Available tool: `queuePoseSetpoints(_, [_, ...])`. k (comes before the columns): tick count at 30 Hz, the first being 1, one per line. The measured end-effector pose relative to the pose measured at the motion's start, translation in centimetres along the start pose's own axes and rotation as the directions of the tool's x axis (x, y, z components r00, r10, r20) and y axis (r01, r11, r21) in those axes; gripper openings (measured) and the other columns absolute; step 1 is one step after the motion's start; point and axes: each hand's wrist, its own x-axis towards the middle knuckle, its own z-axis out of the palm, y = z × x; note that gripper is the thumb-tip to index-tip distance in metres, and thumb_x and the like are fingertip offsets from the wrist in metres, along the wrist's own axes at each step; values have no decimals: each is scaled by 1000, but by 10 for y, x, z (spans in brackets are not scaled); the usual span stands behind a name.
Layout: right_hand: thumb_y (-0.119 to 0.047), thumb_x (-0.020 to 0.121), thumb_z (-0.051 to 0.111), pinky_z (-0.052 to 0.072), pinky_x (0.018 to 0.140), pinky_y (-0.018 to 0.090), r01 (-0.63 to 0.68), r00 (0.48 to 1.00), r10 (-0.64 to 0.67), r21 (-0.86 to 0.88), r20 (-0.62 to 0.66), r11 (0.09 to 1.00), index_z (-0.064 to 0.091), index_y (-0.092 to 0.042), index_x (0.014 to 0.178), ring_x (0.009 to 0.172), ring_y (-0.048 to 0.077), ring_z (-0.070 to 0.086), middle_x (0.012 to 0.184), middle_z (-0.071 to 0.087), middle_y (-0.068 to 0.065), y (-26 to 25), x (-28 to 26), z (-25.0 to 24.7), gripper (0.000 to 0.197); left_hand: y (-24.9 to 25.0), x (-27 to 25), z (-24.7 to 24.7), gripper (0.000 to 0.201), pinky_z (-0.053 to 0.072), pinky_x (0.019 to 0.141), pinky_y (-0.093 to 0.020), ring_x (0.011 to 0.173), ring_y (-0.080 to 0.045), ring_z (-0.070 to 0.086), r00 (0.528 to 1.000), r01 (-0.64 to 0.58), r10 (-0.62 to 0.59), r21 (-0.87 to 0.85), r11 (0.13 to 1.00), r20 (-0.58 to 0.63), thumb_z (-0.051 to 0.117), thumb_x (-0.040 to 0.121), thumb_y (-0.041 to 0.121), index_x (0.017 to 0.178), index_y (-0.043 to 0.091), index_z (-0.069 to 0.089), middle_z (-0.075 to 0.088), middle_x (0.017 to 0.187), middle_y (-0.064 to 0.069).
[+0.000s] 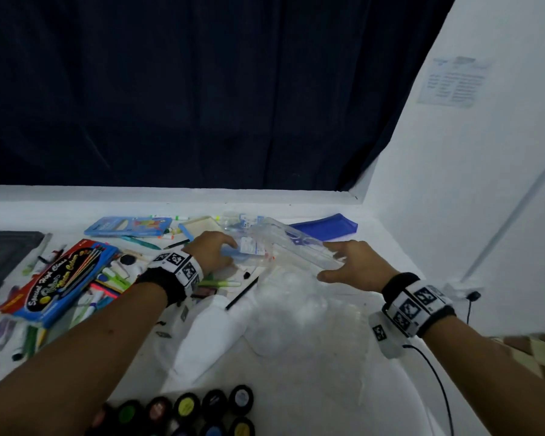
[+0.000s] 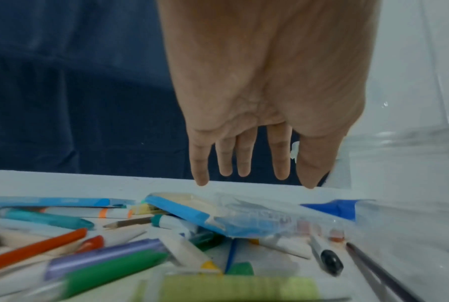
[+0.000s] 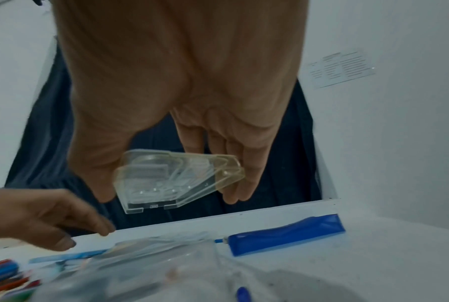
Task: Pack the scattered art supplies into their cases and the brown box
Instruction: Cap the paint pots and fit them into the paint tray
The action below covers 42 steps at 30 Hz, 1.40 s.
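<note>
My right hand (image 1: 334, 258) grips a clear plastic case (image 1: 296, 243) by its near end, holding it tilted above the table. The right wrist view shows the case (image 3: 176, 179) pinched between the thumb and fingers of that hand (image 3: 166, 199). My left hand (image 1: 230, 247) hovers beside the case, over a clear packet of blue items (image 1: 249, 247). In the left wrist view its fingers (image 2: 244, 163) hang straight with nothing in them, above the packet (image 2: 244, 222). Markers and pencils (image 2: 107, 267) lie scattered below. No brown box is in view.
A watercolour box (image 1: 63, 278), a blue pencil box (image 1: 129, 226) and a black tray (image 1: 4, 256) sit on the left. A blue lid (image 1: 324, 226) lies at the back by the wall. A crumpled clear bag (image 1: 296, 306) and paint pots (image 1: 183, 410) lie nearer me.
</note>
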Motion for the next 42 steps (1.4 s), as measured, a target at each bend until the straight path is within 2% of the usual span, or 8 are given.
queuePoseSetpoints(7, [-41,72,82,45,103,30,203,968,-203,13,150,979,39,-18,148,121,9,52,141,52,-3,-31,-44,38,90,-27,-103,-18,29,46,89,-30,113,-23,58,990,115,-119,-57,992,-72,67,90,23,117,14,69,61,127,-4])
queuePoseSetpoints(10, [-42,70,83,43,104,29,296,927,-296,38,232,955,41,-19,147,123,6,50,143,50,-4,-49,-67,64,91,-49,-162,-13,22,48,79,-30,95,-22,61,980,192,-194,-56,980,-35,65,92,24,110,13,71,66,110,-6])
queuePoseSetpoints(14, [-40,69,85,41,106,26,370,867,-387,116,315,922,43,-21,146,123,4,49,143,50,-6,-74,-92,96,90,-73,-237,-3,16,47,78,-27,91,-19,63,948,300,-310,-115,947,-79,68,89,19,103,12,73,70,103,-6])
queuePoseSetpoints(20, [-37,70,84,36,98,18,420,813,-425,103,398,901,43,-23,146,124,5,47,143,49,-7,-99,-115,124,87,-83,-317,22,15,53,59,-26,63,-20,65,898,397,-438,-375,838,-27,60,95,17,92,9,73,71,72,-8])
queuePoseSetpoints(25, [-31,73,81,39,91,15,414,800,-400,70,447,907,39,-24,146,118,10,51,142,50,-4,-106,-122,135,84,-71,-338,35,36,47,52,-22,54,-16,59,857,430,-515,-527,733,-18,55,99,27,67,15,64,66,62,-4])
queuePoseSetpoints(33, [-26,73,78,46,80,21,379,812,-320,-24,488,925,37,-27,141,101,13,58,126,56,-3,-113,-125,137,80,-66,-341,41,27,46,50,-23,57,-18,59,834,438,-551,-642,629,29,68,90,31,81,7,74,68,65,-9])
queuePoseSetpoints(38, [-23,70,79,51,92,34,313,848,-261,-40,461,949,40,-27,140,105,15,57,125,58,-2,-112,-134,148,80,-70,-339,42,25,47,55,-27,60,-22,61,825,444,-563,-667,598,45,73,85,35,77,10,74,70,68,-13])
queuePoseSetpoints(42, [-37,72,74,30,111,52,356,883,-267,-181,386,917,30,-23,147,134,22,36,146,38,2,-128,-142,162,88,-67,-339,41,27,45,53,-23,55,-18,56,820,442,-569,-701,559,62,73,85,32,74,7,71,67,63,-10])
